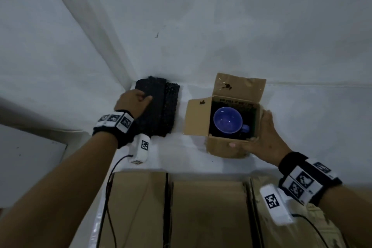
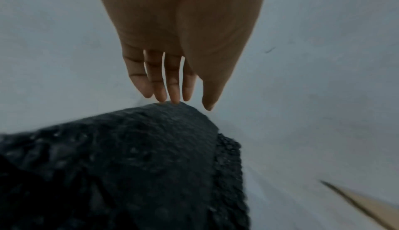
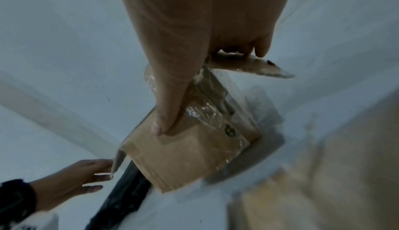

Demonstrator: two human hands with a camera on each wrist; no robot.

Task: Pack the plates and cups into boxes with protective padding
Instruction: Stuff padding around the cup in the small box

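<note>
A blue cup (image 1: 228, 120) stands upright inside a small open cardboard box (image 1: 220, 147) lined with dark padding. My right hand (image 1: 259, 139) grips this box (image 3: 183, 157), thumb on the near wall and fingers round the right side flap. To the left, a stack of black bubble padding (image 1: 159, 110) lies in the wall corner. My left hand (image 1: 138, 99) reaches over the padding (image 2: 129, 165) with straight fingers (image 2: 172, 88), whose tips touch its far edge. It holds nothing.
The white table (image 1: 312, 117) meets white walls behind and at the left. Closed brown cardboard boxes (image 1: 209, 213) line the near edge below my arms. Cables run from both wrist cameras.
</note>
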